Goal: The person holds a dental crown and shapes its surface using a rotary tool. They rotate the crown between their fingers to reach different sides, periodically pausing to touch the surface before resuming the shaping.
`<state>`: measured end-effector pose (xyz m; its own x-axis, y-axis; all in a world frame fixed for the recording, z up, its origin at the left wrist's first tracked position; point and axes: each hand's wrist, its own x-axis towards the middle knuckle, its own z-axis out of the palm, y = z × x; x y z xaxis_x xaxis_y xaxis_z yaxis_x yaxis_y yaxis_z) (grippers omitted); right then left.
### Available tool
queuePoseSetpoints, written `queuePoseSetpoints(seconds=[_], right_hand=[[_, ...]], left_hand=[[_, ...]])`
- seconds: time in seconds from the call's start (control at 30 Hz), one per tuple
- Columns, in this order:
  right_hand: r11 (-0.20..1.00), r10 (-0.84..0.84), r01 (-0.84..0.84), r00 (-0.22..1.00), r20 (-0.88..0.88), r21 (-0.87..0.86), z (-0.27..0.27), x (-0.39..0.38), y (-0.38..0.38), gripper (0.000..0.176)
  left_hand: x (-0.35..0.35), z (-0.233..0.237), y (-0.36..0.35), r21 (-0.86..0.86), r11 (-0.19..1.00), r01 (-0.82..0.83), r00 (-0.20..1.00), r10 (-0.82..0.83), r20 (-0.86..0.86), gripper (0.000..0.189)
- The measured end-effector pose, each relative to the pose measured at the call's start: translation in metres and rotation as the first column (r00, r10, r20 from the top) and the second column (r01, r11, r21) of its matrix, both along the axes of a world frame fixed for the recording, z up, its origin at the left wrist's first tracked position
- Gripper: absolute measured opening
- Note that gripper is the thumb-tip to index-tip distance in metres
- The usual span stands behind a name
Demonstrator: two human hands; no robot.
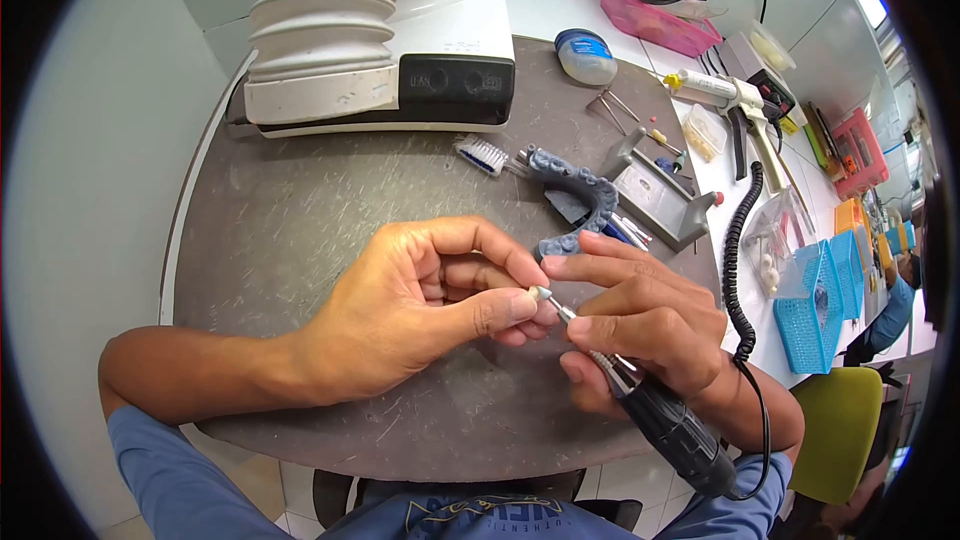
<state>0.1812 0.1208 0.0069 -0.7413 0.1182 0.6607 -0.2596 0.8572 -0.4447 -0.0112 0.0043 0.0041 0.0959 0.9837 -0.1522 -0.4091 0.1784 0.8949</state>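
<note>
Between thumb and forefinger, my left hand (430,305) pinches a small tooth-coloured piece (534,294). My right hand (650,325) is closed round a black and silver rotary handpiece (675,430), held like a pen, with a coiled cord at its rear end. The handpiece's small pale tip (544,293) meets the piece, or lies very close to it. Just beyond my fingers, a grey-blue dental arch model (580,185) rests on the grey work board (280,210). A white-bristled brush (482,154) lies to its left.
A white unit (455,20) with a ribbed hose stands at the back left. Right of the model is a grey metal holder (655,190). A lidded jar (586,57), pink basket (660,25), blue baskets (810,305) and coiled black cord (735,260) are farther out. Another person's arm (890,315) shows far right.
</note>
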Motion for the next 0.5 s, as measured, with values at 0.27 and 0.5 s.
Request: queuePoseSetpoints(seconds=[0.27,0.5], right_hand=[[1.000,0.004,-0.004,1.000,0.002,0.013,-0.0002,0.0002,0.0003,0.024],[1.000,0.002,-0.002,1.000,-0.002,0.012,0.0005,0.0000,-0.0005,0.024]], left_hand=[[-0.0008,0.0003,0.0006,-0.002,1.000,0.010,1.000,-0.010,-0.012,0.018],[-0.0001,0.0019,-0.0001,-0.020,1.000,0.011,1.000,-0.011,-0.020,0.017]])
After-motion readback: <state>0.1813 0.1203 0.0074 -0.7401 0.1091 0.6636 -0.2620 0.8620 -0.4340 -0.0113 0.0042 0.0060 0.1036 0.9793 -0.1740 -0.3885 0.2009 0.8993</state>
